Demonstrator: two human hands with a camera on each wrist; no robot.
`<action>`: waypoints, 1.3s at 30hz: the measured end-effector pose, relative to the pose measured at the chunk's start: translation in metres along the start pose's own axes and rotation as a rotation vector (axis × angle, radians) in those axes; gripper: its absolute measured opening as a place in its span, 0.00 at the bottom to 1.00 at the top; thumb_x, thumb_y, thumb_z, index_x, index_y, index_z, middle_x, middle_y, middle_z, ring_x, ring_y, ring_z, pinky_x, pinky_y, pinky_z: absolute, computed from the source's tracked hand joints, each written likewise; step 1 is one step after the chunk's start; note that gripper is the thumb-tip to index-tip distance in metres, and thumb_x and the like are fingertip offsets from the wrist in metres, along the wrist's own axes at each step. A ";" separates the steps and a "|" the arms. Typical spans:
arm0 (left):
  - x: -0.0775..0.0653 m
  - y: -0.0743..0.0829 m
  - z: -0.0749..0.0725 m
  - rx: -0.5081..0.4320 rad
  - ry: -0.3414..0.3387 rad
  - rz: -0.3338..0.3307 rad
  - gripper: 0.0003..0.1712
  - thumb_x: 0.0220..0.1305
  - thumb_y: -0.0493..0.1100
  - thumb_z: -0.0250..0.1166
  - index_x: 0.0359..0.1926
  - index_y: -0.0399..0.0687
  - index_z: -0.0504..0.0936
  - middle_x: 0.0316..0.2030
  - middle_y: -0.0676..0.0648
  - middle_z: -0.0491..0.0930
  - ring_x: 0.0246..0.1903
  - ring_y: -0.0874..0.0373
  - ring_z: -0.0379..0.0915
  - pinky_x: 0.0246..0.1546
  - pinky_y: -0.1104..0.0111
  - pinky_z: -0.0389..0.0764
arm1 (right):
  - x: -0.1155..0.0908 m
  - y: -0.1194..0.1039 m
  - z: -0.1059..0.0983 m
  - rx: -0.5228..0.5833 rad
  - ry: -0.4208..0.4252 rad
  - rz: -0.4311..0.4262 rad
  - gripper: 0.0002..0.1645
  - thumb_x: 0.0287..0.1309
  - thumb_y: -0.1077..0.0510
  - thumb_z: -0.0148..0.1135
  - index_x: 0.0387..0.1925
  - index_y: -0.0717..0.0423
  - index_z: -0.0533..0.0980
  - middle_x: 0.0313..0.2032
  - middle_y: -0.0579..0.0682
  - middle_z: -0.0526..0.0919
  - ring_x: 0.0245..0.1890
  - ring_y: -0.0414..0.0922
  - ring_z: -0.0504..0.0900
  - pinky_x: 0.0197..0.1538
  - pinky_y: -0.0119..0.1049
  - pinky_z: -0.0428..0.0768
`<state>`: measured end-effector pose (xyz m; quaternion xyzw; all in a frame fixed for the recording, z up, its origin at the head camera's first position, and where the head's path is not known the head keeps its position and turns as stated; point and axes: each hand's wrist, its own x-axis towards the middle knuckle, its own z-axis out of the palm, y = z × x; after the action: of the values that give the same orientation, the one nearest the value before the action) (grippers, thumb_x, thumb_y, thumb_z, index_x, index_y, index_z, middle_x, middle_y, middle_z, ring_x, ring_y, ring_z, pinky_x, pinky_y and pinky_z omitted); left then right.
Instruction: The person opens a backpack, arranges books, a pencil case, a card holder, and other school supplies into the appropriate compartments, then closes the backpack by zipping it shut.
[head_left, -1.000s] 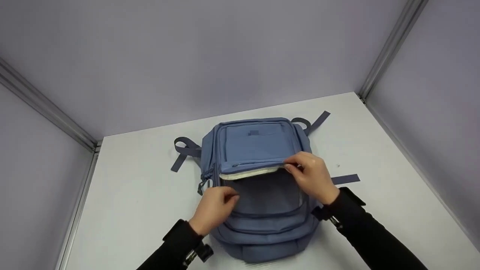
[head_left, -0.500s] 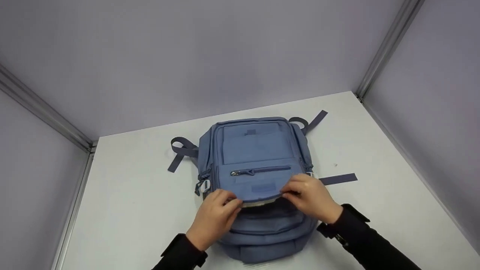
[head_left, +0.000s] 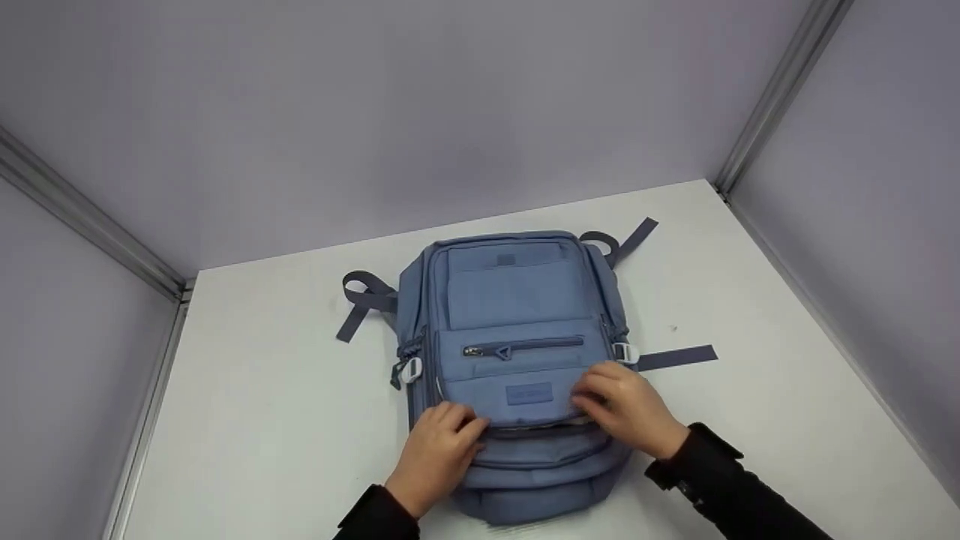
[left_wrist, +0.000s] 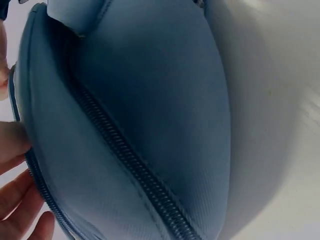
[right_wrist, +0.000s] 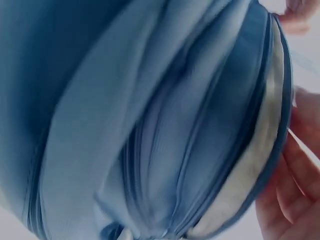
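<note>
A blue backpack [head_left: 521, 292] lies front side up on the white table. Its front pocket flap [head_left: 529, 375], with a zip and a small label patch, is folded down over the lower part. At the flap's lower left edge my left hand [head_left: 435, 454] pinches the rim; in the left wrist view its fingers [left_wrist: 25, 210] lie along the zip teeth. My right hand [head_left: 630, 409] is loosely curled at the flap's lower right side, fingertips on the fabric. In the right wrist view a pale lining strip [right_wrist: 255, 160] shows inside the rim, with that hand's fingers [right_wrist: 295, 185] beside it.
Dark straps stick out from the backpack: a looped strap [head_left: 367, 296] on the left, another strap [head_left: 634, 240] at upper right, and a flat strap end [head_left: 679, 358] on the right. White buckles [head_left: 626, 353] sit at the sides. Pale panels [head_left: 450, 112] enclose the white table [head_left: 262, 390].
The flap has come down from its raised position towards the person, covering the dark pocket opening. Both hands moved down with it; the left hand has taken its edge, and the right hand's pinch has loosened.
</note>
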<state>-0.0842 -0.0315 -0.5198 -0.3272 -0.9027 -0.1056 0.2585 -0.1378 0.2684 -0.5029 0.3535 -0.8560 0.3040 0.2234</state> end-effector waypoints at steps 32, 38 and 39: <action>0.009 -0.001 0.010 0.099 0.118 0.080 0.12 0.48 0.31 0.69 0.22 0.49 0.74 0.22 0.52 0.71 0.23 0.60 0.68 0.30 0.68 0.71 | 0.013 0.078 -0.003 0.000 -0.112 0.579 0.03 0.59 0.65 0.64 0.30 0.61 0.79 0.29 0.57 0.86 0.22 0.41 0.77 0.27 0.32 0.72; 0.011 0.001 0.011 0.105 0.137 0.065 0.14 0.43 0.30 0.74 0.23 0.48 0.76 0.22 0.51 0.72 0.23 0.59 0.68 0.30 0.68 0.72 | 0.004 0.058 -0.013 -0.141 -0.138 0.505 0.04 0.60 0.63 0.65 0.30 0.58 0.78 0.28 0.56 0.85 0.24 0.46 0.80 0.29 0.39 0.74; 0.011 0.001 0.011 0.104 0.140 0.063 0.14 0.43 0.30 0.74 0.23 0.48 0.76 0.21 0.51 0.72 0.23 0.59 0.68 0.30 0.68 0.72 | 0.001 0.054 -0.013 -0.152 -0.141 0.500 0.04 0.60 0.63 0.65 0.30 0.58 0.78 0.28 0.55 0.85 0.25 0.46 0.80 0.29 0.39 0.74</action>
<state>-0.0951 -0.0213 -0.5230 -0.3336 -0.8758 -0.0730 0.3411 -0.1762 0.3073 -0.5121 0.1336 -0.9505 0.2591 0.1074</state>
